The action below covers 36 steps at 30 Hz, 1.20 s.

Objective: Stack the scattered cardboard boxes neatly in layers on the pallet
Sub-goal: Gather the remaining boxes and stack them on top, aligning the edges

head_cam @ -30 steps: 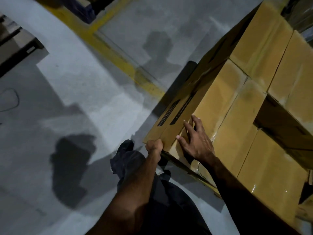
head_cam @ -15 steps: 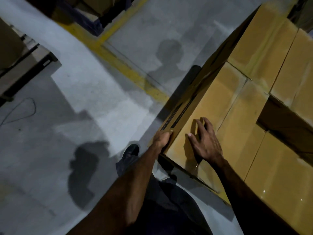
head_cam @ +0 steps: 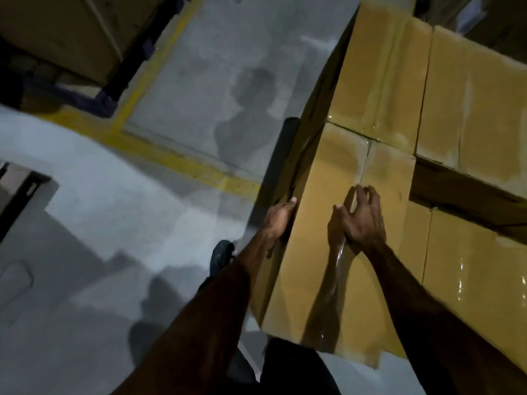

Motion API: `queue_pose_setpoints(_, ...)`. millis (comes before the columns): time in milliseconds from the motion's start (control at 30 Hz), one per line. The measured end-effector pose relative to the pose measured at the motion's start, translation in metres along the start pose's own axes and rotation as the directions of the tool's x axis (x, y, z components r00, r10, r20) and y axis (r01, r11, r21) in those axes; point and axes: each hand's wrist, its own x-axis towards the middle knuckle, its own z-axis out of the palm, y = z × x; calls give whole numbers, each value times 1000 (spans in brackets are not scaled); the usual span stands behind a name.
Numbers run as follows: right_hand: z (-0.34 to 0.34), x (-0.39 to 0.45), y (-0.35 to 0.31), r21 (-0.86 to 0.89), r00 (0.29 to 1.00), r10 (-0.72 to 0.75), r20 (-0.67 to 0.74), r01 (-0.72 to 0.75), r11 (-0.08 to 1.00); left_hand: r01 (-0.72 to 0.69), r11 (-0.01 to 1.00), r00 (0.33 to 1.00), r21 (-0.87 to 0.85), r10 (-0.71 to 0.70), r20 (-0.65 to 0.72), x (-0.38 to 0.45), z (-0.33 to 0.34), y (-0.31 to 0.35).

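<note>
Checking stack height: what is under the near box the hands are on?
The near box sits atop the stack; its dark side face drops toward the floor. Lower layers and any pallet are hidden beneath it.

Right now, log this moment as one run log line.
step: seating box | left hand: pressing the front box outer side | right hand: fingers on its top | neighbours: stacked boxes alongside | floor: yellow line
</note>
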Motion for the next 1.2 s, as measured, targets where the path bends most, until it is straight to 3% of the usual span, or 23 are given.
queue_pose_setpoints(133, -14, 42, -2, 18, 990, 113, -90, -112, 994, -24, 997, 997, 74, 18, 78, 31, 0, 44)
queue_pose_setpoints(400, -24, 88, 15, 101, 926, 355, -126, -344, 933, -33, 995, 995, 95, 23, 100, 87, 13, 74)
queue_pose_setpoints(567, -26, 108, 25, 168, 875, 457, -161, -432, 886, 17, 997, 994, 72, -25, 104, 116, 25, 68)
queue_pose_setpoints(700, -29, 115, 28, 261, 836, 526, -155, -479, 838, 94, 996, 990, -14, -92, 109, 193, 48, 10)
queue_pose_setpoints(867, -30, 124, 24, 297, 793, 586, -163, -527, 796, 119, 983, 976, -143, -89, 197, 169, 62, 28)
queue_pose_setpoints(1067, -39, 126, 19, 301, 785, 605, -133, -550, 779, 40, 961, 955, -275, 44, 293, 103, 55, 88)
queue_pose_setpoints(1200, -39, 127, 17, 288, 780, 614, -122, -564, 774, -10, 950, 944, -311, 111, 311, 101, 56, 90)
